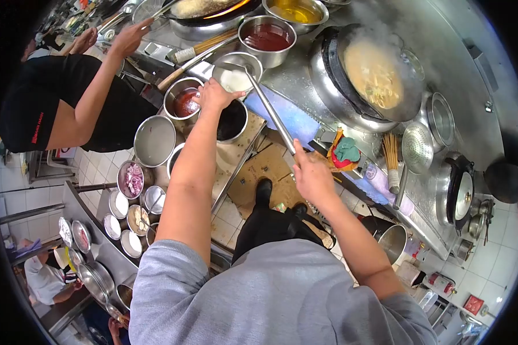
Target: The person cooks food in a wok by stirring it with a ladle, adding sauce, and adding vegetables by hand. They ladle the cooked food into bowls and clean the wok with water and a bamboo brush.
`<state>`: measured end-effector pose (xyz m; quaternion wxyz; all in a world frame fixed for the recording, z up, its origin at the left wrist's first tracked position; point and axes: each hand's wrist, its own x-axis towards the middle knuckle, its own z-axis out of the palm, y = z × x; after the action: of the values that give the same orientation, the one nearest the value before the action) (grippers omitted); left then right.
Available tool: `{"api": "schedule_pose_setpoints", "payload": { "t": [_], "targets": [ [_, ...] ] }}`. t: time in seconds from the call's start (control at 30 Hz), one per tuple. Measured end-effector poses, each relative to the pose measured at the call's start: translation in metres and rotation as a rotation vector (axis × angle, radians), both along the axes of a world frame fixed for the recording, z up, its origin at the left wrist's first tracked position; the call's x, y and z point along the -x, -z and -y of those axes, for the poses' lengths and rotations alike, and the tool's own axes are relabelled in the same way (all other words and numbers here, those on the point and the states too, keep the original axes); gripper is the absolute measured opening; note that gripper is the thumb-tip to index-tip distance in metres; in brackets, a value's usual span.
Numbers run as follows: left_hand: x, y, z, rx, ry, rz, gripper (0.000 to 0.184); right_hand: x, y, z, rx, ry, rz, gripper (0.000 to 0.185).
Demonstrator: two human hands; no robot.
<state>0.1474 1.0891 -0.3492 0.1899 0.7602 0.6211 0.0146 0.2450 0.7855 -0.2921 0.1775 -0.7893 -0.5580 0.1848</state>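
My right hand [313, 177] is closed round the handle of a long metal ladle [270, 109], whose far end reaches into a steel bowl of white stuff [234, 79]. My left hand [214, 96] lies at the near rim of that bowl, its fingers apart; whether it grips the rim I cannot tell. Beside it are a pot of red sauce [185, 103] and a pot of dark liquid [232, 122]. A pot of deep red liquid [266, 39] stands behind. To the right, a wok [374, 75] of pale, steaming food sits on the stove.
A co-worker in black [69, 98] stands at the left, an arm over another wok. A bamboo brush [392, 158], a strainer [418, 148] and a cloth [346, 149] lie at the right. Bowls, one with chopped onion [133, 180], stand at the lower left.
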Motion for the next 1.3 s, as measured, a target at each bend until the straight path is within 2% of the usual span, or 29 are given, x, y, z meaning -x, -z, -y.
{"api": "schedule_pose_setpoints", "payload": {
  "t": [0.07, 0.13, 0.2, 0.3, 0.4, 0.43, 0.53, 0.57, 0.67, 0.77, 0.9, 1.13, 1.3],
  "targets": [
    [0.000, -0.002, 0.002, 0.016, 0.002, -0.037, 0.105, 0.008, 0.015, -0.005, 0.156, 0.071, 0.080, 0.064],
    [0.000, 0.004, 0.001, -0.067, -0.011, 0.005, 0.099, 0.017, 0.035, 0.004, 0.075, 0.051, 0.021, 0.064],
    [0.001, 0.006, 0.000, -0.105, -0.013, 0.024, 0.098, 0.028, 0.022, 0.008, 0.185, 0.071, -0.138, 0.064],
    [-0.001, -0.001, 0.002, -0.063, -0.013, 0.010, 0.096, 0.030, -0.005, 0.012, 0.299, 0.070, -0.220, 0.064],
    [0.000, -0.005, 0.003, -0.056, 0.017, 0.008, 0.098, 0.008, -0.028, 0.009, 0.199, 0.069, -0.247, 0.062],
    [0.000, -0.004, 0.003, -0.057, 0.016, 0.008, 0.098, -0.002, -0.023, 0.013, 0.010, 0.039, -0.277, 0.060],
    [0.000, -0.001, 0.003, -0.054, 0.010, -0.029, 0.098, -0.015, -0.017, 0.007, -0.006, 0.026, -0.196, 0.060],
    [-0.001, -0.001, 0.002, -0.048, 0.006, -0.020, 0.098, -0.014, -0.021, 0.001, 0.088, 0.047, -0.126, 0.060],
    [-0.001, -0.001, 0.001, -0.030, 0.004, -0.006, 0.098, -0.017, 0.012, -0.009, 0.036, 0.017, 0.024, 0.061],
    [-0.001, 0.003, 0.001, -0.057, -0.001, -0.012, 0.096, -0.004, 0.023, -0.007, 0.182, 0.057, 0.014, 0.062],
    [0.001, 0.009, -0.002, -0.115, 0.041, -0.006, 0.097, 0.015, 0.033, -0.003, 0.120, 0.074, -0.162, 0.065],
    [0.001, 0.003, -0.001, -0.088, 0.024, -0.009, 0.098, 0.021, 0.002, -0.002, 0.253, 0.073, -0.220, 0.065],
    [0.003, 0.004, 0.000, -0.097, 0.014, -0.006, 0.100, -0.001, -0.036, 0.006, 0.193, 0.066, -0.217, 0.059]
  ]
}}
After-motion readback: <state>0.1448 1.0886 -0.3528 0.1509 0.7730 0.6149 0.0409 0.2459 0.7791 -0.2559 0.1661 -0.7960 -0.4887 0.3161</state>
